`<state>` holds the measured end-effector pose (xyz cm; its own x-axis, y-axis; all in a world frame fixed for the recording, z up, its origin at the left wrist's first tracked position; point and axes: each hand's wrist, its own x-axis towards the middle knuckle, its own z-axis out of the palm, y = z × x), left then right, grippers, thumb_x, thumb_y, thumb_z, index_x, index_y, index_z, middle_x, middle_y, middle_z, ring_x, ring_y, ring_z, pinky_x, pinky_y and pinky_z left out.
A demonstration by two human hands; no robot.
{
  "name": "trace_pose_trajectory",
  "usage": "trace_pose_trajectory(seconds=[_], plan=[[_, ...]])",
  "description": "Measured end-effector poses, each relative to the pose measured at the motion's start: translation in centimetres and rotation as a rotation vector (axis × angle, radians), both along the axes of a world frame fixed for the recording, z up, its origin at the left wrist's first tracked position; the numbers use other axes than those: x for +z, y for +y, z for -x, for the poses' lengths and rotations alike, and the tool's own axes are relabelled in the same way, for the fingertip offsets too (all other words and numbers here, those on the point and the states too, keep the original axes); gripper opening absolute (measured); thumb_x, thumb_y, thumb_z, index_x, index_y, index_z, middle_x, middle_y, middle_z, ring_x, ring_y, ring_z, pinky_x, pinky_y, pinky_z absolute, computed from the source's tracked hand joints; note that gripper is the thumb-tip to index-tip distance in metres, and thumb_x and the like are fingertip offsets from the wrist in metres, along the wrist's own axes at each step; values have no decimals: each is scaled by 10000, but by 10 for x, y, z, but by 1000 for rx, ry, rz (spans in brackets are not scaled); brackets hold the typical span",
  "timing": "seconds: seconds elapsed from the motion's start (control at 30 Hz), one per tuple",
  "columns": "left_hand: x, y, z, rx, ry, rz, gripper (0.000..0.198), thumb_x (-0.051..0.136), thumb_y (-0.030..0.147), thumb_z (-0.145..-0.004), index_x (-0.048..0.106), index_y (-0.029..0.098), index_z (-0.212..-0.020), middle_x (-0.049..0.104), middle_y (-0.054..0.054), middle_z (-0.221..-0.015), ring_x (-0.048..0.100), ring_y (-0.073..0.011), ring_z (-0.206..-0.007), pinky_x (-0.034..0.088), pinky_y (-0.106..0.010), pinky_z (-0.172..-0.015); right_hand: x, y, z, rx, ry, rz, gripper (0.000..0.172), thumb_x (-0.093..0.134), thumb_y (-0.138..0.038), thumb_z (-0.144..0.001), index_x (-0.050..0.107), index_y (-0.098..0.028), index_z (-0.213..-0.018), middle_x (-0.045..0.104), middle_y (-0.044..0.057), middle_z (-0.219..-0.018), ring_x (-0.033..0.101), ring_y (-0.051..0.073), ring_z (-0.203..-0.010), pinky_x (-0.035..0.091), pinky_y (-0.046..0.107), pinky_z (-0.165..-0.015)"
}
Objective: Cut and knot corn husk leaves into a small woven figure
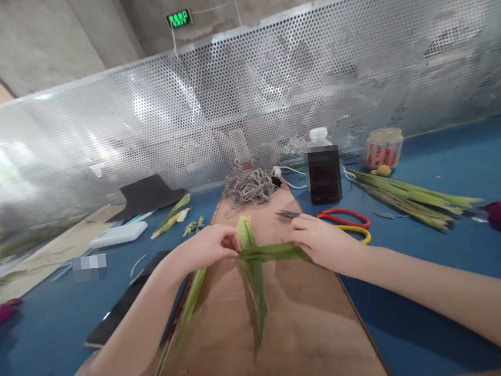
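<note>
A long green leaf strip (274, 252) is stretched crosswise between my two hands, low over the wooden board. Beneath it lies a second, husk-like green leaf (255, 297), pointing toward me, its paler folded end at the far side. My left hand (216, 245) pinches the left end where the leaves cross. The fingers of my right hand (319, 237) are closed on the strip's right end. Scissors (345, 210) with red and yellow handles lie just beyond my right hand, which hides their middle. Another green strip (194, 294) runs along the board's left side.
On the board's (309, 336) far end sits a heap of grey cord (253, 188). Behind are a dark bottle (324, 175) and a jar (384, 148). Long green leaves (411, 196) lie right; a black flat object (124, 306) lies left. A perforated metal screen (241, 88) stands behind.
</note>
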<state>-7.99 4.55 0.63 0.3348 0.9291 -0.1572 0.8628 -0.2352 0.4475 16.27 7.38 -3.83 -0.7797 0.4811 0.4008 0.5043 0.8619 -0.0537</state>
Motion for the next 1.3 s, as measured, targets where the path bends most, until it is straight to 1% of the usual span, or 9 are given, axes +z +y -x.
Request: trace_pose_trajectory(seconds=[0.17,0.3,0.43,0.53,0.67,0.8,0.97,1.13,1.3], plan=[[2,-2,-3,10,9,-10,83,528,247,-652,558,172,-668,614,7,-676,572,-148,-660,401,-223,-596,0,1,1,10,-2,-17,282,445,-8,-780,665,-139,-896,584,85,-814,502,188,-825,414,307,-769],[4,-4,-4,19,14,-22,75,526,239,-653,555,170,-662,598,11,-654,564,-142,-641,392,-219,-580,5,3,-2,8,-47,-53,255,453,-33,-792,653,-126,-919,593,85,-832,497,186,-823,416,302,-766],[5,-4,-5,12,26,-24,78,519,242,-658,563,178,-668,600,12,-663,563,-140,-646,390,-217,-579,16,7,-10,40,-179,-137,251,440,-88,-819,621,-119,-989,580,97,-847,492,202,-827,406,339,-782],[5,-4,-5,10,32,-25,80,522,242,-655,571,181,-673,594,17,-656,558,-135,-639,385,-211,-573,23,9,-19,68,-280,-177,289,436,-55,-795,601,-127,-1020,576,102,-870,498,215,-856,411,344,-757],[6,-5,-5,11,24,-26,83,528,243,-655,576,178,-673,589,21,-647,549,-132,-625,377,-209,-562,31,12,-27,79,-251,-30,271,439,-36,-786,622,-148,-951,589,78,-874,522,196,-850,419,313,-752],[7,-7,-6,22,29,-31,84,531,240,-661,579,171,-669,588,17,-645,546,-131,-624,372,-209,-561,37,15,-28,-11,-191,133,179,485,-53,-783,627,-132,-859,595,67,-845,548,174,-805,424,281,-740],[5,-6,-5,13,26,-25,83,532,235,-663,583,171,-678,601,13,-669,552,-130,-639,380,-209,-573,33,14,-25,-113,-212,130,125,511,-46,-751,593,-140,-752,587,48,-788,555,169,-756,413,257,-668],[4,-4,-4,12,43,-26,86,530,233,-663,580,167,-684,600,10,-667,555,-133,-641,382,-211,-571,26,11,-24,-142,-213,56,171,476,-4,-724,565,-150,-710,575,36,-760,554,167,-721,364,239,-570],[4,-4,-4,8,46,-16,101,531,247,-667,584,168,-700,615,5,-691,566,-140,-661,391,-214,-587,23,10,-24,-129,-261,-57,168,482,1,-714,551,-151,-704,569,31,-747,533,159,-726,315,234,-532]])
